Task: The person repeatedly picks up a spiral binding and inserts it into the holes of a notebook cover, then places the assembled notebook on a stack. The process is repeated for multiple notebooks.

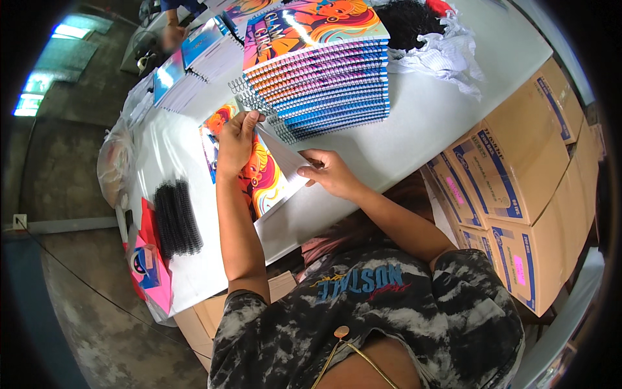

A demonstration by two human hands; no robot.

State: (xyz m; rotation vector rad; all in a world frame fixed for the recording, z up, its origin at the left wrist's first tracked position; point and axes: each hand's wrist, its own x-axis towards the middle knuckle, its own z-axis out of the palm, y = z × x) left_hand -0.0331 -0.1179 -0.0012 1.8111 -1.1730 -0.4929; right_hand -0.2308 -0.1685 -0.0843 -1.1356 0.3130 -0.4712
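Observation:
In front of me on the table lies a notebook (262, 185) with a brightly coloured illustrated cover and a sheaf of white pages (280, 146) along its right side. Whether it has a binding coil I cannot make out. My left hand (238, 141) reaches across the cover and is closed on the notebook's upper edge, thumb and fingers together. My right hand (325, 172) pinches the outer edge of the white pages between thumb and fingers. Just beyond both hands rises a tall stack of spiral notebooks (324, 81), with metal coils sticking out at its left side.
Black plastic spiral coils (178, 217) lie at the left, near pink and red sheets (155, 275). More notebooks (178, 78) stand farther back. Another heap of black coils (408, 26) sits by crumpled white wrapping (447, 58). Cardboard boxes (499, 168) stand right. Another person's hand (172, 34) shows far left.

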